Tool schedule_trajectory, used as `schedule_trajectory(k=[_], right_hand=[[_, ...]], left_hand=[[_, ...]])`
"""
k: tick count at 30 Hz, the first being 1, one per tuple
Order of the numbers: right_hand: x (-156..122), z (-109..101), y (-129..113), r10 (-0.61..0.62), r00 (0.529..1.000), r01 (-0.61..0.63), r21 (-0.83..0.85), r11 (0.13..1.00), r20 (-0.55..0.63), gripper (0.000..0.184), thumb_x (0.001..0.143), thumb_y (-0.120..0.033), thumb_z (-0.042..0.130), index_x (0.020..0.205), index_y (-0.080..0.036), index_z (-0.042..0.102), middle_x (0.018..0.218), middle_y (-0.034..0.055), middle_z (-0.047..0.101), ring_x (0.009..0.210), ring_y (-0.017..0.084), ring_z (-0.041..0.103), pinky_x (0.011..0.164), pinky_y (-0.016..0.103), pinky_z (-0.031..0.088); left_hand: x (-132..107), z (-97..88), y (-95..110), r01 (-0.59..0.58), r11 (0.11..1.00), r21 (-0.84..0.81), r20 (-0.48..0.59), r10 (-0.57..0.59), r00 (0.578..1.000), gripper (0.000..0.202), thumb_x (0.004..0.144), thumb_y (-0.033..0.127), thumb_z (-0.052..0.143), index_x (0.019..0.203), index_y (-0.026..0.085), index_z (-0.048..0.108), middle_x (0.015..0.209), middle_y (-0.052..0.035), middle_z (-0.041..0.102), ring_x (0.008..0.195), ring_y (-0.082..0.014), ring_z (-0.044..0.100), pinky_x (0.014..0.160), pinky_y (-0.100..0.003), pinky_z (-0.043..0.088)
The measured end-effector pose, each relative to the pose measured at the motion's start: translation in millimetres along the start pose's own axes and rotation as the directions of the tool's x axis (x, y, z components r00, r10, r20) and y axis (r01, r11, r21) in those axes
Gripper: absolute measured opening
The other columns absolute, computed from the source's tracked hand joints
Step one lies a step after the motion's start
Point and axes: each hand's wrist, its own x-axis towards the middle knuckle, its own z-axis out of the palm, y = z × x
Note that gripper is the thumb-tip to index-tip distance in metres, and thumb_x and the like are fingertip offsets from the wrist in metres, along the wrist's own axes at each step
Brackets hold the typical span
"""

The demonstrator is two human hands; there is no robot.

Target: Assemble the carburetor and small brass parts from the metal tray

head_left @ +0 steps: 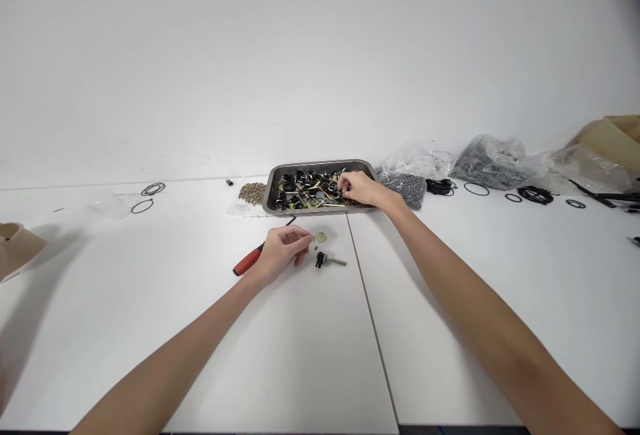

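Note:
My left hand (281, 250) rests on the white table, fingers pinched together on a tiny part I cannot make out, beside a small round brass disc (321, 237). A short brass bolt with a black fitting (327, 261) lies just right of that hand. A red-handled screwdriver (249, 260) lies under my left hand. My right hand (361, 190) reaches into the metal tray (273, 188), fingers curled among its several black and brass parts; what they hold, if anything, is hidden.
A heap of small brass pieces (252, 192) lies left of the tray. Plastic bags of dark parts (487, 160) and black rubber rings (477, 189) lie to the right. Two rings (148, 196) lie far left. A table seam (367, 302) runs towards me.

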Motion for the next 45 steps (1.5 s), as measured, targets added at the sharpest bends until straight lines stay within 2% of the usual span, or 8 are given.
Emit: schedule_trajectory(k=[5,12,17,22,26,30,39,45], right_hand=[[1.9,-5.8,7.7,-0.001,0.997,0.006,0.08,0.997,-0.072,0.019,0.082,-0.006,0.055,0.096,-0.017,0.06,0.087,0.0037,0.066,0.081,0.014,0.059,0.071,0.023,0.043],[-1.7,-12.8,-1.9,0.037,0.991,-0.021,0.126,0.992,-0.127,0.013,0.085,-0.009,0.053,0.093,-0.015,0.062,0.092,0.006,0.066,0.082,0.014,0.058,0.071,0.023,0.044],[-0.8,-15.3,-0.6,0.079,0.993,-0.054,0.26,0.964,-0.084,0.017,0.081,-0.008,0.056,0.094,-0.015,0.062,0.09,0.005,0.067,0.081,0.013,0.061,0.072,0.022,0.045],[-1.5,-18.7,-0.1,0.038,0.999,-0.031,0.387,0.922,-0.01,0.014,0.081,-0.009,0.055,0.093,-0.015,0.061,0.085,0.0047,0.068,0.073,0.012,0.062,0.069,0.021,0.047],[-2.2,-18.9,-0.5,0.055,0.998,-0.036,0.374,0.927,-0.039,0.021,0.082,-0.012,0.055,0.103,-0.015,0.059,0.095,0.0063,0.068,0.07,0.011,0.063,0.064,0.02,0.047],[-2.2,-18.0,0.8,0.051,0.999,-0.042,0.366,0.93,-0.015,0.025,0.084,-0.015,0.057,0.108,-0.015,0.059,0.1,0.0085,0.069,0.078,0.014,0.065,0.067,0.021,0.048],[-1.2,-17.3,2.0,0.046,0.999,-0.045,0.363,0.931,0.008,0.026,0.081,-0.008,0.054,0.105,-0.015,0.061,0.094,0.0072,0.072,0.087,0.015,0.067,0.072,0.022,0.051],[-1.7,-16.9,1.2,0.047,0.999,-0.042,0.323,0.945,-0.01,0.024,0.08,-0.005,0.054,0.101,-0.014,0.063,0.095,0.0075,0.072,0.09,0.015,0.067,0.073,0.021,0.05]], left_hand=[[-0.8,1.1,-0.3,0.002,1.0,0.004,0.002,-0.002,1.0,0.029,0.076,0.037,0.073,0.079,0.009,0.066,0.059,-0.0021,0.058,0.043,-0.009,0.049,0.043,-0.023,0.037],[-0.1,-2.2,-3.6,-0.005,1.0,0.012,0.01,0.004,1.0,0.03,0.078,0.039,0.071,0.081,0.01,0.066,0.058,-0.0023,0.058,0.044,-0.0094,0.049,0.045,-0.024,0.039],[-0.5,-2.3,-4.5,-0.003,1.0,0.011,0.009,0.003,1.0,0.03,0.078,0.039,0.071,0.081,0.01,0.066,0.057,-0.0022,0.058,0.044,-0.0093,0.048,0.045,-0.023,0.039],[0.3,-0.6,-2.8,-0.001,1.0,0.009,0.004,0.001,1.0,0.031,0.076,0.039,0.073,0.08,0.01,0.066,0.058,-0.0021,0.058,0.043,-0.0092,0.049,0.044,-0.023,0.039],[-0.2,-0.7,-1.1,0.006,1.0,0.016,0.002,-0.006,1.0,0.031,0.075,0.04,0.073,0.08,0.01,0.066,0.06,-0.0022,0.059,0.043,-0.0087,0.049,0.045,-0.023,0.038],[-0.8,-1.5,-1.3,0.009,1.0,0.008,0.007,-0.009,1.0,0.029,0.076,0.038,0.072,0.081,0.01,0.066,0.061,-0.0024,0.059,0.044,-0.0085,0.049,0.046,-0.023,0.037],[0.5,-2.8,-4.3,-0.006,1.0,0.025,0.016,0.006,1.0,0.03,0.079,0.041,0.07,0.081,0.011,0.066,0.055,-0.0009,0.056,0.044,-0.0088,0.048,0.046,-0.022,0.037],[0.3,-2.5,-3.9,-0.009,1.0,0.027,0.026,0.008,1.0,0.032,0.078,0.042,0.07,0.081,0.011,0.067,0.06,-0.0021,0.059,0.044,-0.0089,0.049,0.045,-0.022,0.038]])
